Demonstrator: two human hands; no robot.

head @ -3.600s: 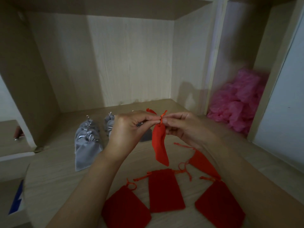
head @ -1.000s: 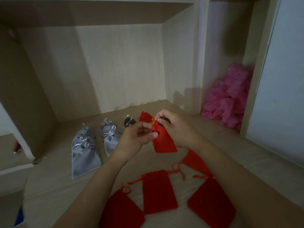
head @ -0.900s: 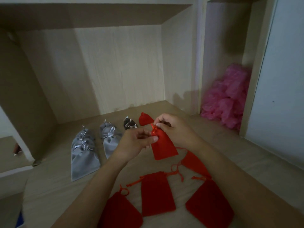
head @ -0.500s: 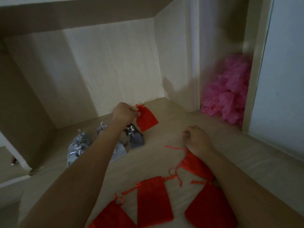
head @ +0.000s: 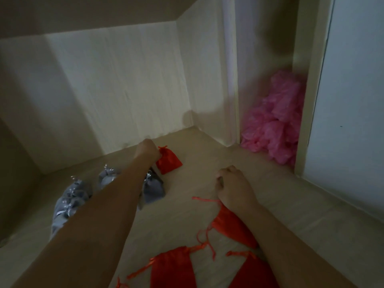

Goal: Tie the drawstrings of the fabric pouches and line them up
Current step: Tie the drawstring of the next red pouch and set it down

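Red satin-like cloth, thin and limp: the tied pouch (head: 168, 160) lies on the shelf (head: 207, 154) near the back wall, at the right end of a row whose other members are grey pouches (head: 152, 189), partly hidden under the forearm. Left hand (head: 148, 151) reaches to the gathered neck of the tied pouch; its fingers are turned away from the camera, so whether they pinch the neck or merely touch it cannot be told. Right hand (head: 233, 187) rests loosely curled, fingers narrow, over the cord (head: 204, 198) of an untied pouch (head: 234, 227); contact with the cord is probable, a closed grip is not shown. Two further red pouches (head: 172, 269) lie flat at the near edge, cords trailing. Pink plastic (head: 274, 121) fills the adjoining compartment and plays no part.

Handling, as judged: each pouch appears empty, very light and wholly soft, so it will fold or swing if lifted by a corner. The smooth weave likely slides easily on the wood, which suits nudging it into line but lets it skew under a careless push. The best hold is the cinched neck just below the knot, or the two cord ends for tying; the thin cords may slip between fingertips
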